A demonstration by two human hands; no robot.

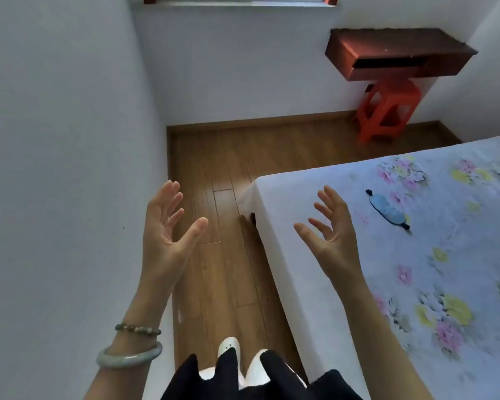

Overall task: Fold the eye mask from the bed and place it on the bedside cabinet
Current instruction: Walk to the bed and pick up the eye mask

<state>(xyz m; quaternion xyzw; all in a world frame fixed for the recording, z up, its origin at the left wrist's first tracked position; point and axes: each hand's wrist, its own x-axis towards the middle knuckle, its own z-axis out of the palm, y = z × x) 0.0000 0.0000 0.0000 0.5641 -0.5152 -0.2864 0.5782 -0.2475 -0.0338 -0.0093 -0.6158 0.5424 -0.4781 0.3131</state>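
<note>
- Two bare hands are raised in front of the person, palms turned toward each other, with a stretch of wooden floor (231,168) between them.
- The left hand (165,226) is spread wide, fingers fanned and thumb stuck out to the side; it has hold of nothing.
- The right hand (329,226) is likewise wide open, fingers splayed and slightly curled, with nothing in it; it hovers over the near corner of the bed (300,192).
- The left wrist carries a string of beads (137,329) and below it a pale green bangle (129,356).
- The eye mask (386,208) lies flat and unfolded on the bed, blue with a dark strap showing at both ends, set on a slant; it is beyond the right hand and well apart from it.
- The bed is covered by a white sheet (445,255) printed with pink, yellow and white flowers; the mask lies among the flower prints.
- A dark red-brown bedside cabinet (399,53) stands against the far wall in the corner, with a long dark slot in its front, well apart from the mask.
- An orange plastic stool (387,111) stands under it on the floor.
- At the bottom edge dark clothing (243,376) and a white shoe (228,346) show over the floor.
- No brand, label or writing can be read on anything in view.
</note>
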